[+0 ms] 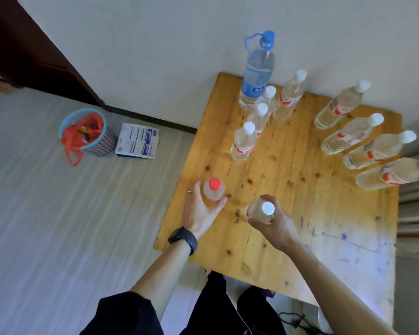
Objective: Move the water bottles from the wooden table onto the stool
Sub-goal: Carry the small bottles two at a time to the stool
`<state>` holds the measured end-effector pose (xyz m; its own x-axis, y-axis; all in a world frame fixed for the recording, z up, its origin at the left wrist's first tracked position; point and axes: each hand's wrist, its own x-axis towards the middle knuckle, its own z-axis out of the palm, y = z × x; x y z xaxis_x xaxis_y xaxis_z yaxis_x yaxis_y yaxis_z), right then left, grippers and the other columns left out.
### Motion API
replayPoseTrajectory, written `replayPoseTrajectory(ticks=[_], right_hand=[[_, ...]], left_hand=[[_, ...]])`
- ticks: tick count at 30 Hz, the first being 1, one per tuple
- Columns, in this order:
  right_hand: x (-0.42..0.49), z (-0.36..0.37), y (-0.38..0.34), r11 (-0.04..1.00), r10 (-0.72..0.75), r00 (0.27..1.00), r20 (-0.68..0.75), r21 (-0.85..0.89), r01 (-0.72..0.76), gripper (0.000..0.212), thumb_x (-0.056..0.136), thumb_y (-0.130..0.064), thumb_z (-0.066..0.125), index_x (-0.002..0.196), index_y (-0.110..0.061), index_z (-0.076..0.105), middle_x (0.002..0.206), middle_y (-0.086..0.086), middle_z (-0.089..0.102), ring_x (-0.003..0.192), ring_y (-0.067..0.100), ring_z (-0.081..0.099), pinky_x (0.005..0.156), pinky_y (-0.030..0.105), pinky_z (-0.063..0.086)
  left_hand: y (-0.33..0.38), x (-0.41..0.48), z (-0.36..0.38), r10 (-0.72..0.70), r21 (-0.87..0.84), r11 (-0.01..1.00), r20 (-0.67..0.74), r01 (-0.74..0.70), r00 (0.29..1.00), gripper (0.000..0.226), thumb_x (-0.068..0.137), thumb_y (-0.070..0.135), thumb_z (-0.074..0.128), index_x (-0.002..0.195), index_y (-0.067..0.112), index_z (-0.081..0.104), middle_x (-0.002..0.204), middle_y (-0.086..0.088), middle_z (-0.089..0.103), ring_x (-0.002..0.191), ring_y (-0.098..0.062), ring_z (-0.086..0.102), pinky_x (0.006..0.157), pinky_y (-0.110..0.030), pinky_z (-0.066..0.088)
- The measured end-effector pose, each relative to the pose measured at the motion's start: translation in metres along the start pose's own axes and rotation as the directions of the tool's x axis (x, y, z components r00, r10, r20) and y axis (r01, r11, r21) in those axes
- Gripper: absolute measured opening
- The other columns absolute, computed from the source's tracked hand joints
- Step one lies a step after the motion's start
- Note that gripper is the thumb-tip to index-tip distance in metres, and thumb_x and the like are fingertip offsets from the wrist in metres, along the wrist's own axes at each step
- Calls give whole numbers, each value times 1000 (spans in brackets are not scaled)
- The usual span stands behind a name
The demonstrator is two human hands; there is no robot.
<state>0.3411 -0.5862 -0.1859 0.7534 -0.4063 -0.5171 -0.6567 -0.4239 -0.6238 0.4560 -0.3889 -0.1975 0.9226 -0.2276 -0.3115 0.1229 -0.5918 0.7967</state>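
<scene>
On the wooden table (300, 201) my left hand (201, 211) curls round a small clear bottle with a red cap (213, 189) near the left edge. My right hand (276, 221) grips a clear bottle with a white cap (260, 211) just to its right. Several white-capped bottles stand farther back, the nearest of them (243, 142) in a short row. Another row of white-capped bottles (353, 134) lines the right side. A tall bottle with a blue cap and handle (257, 76) stands at the back by the wall. No stool is in view.
On the floor to the left stand a small basket with a red bag (87, 131) and a white printed packet (138, 140). A dark door frame (34, 44) runs along the far left. My dark trousers (228, 310) are below the table's front edge.
</scene>
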Motion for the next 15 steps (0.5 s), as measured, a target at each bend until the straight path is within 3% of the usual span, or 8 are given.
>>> replayPoseTrajectory(ticks=[3,6,11,15], right_hand=[[-2,2,-4,998,63,997,-46,0,-63,70,76,-50,80,132,-41,39,120,-6,55,92,20,56,58,18,39],[-5,9,-8,992,114,988,-108,67,-107,74,69,-58,82,129,-40,41,117,-8,58,91,16,58,67,26,46],[-7,16,-7,982,145,978,-150,146,-123,62,69,-59,80,115,-46,41,105,-10,62,82,7,63,60,33,57],[-19,1,-3,963,197,969,-148,217,-163,61,72,-51,82,118,-40,44,99,-11,62,80,3,60,52,20,49]], left_hand=[[11,9,4,38,-32,999,54,-37,998,79,77,47,82,142,27,41,127,11,51,115,-7,48,90,-19,39],[13,17,10,79,3,997,69,-79,995,65,79,39,82,133,26,48,117,12,52,110,-14,54,85,-22,42],[2,27,7,120,60,990,83,-125,989,55,78,43,82,123,32,50,109,11,61,98,-15,61,81,-31,52],[4,36,-3,61,38,997,101,-65,993,52,73,42,86,113,37,53,100,16,65,96,-15,64,81,-31,53]])
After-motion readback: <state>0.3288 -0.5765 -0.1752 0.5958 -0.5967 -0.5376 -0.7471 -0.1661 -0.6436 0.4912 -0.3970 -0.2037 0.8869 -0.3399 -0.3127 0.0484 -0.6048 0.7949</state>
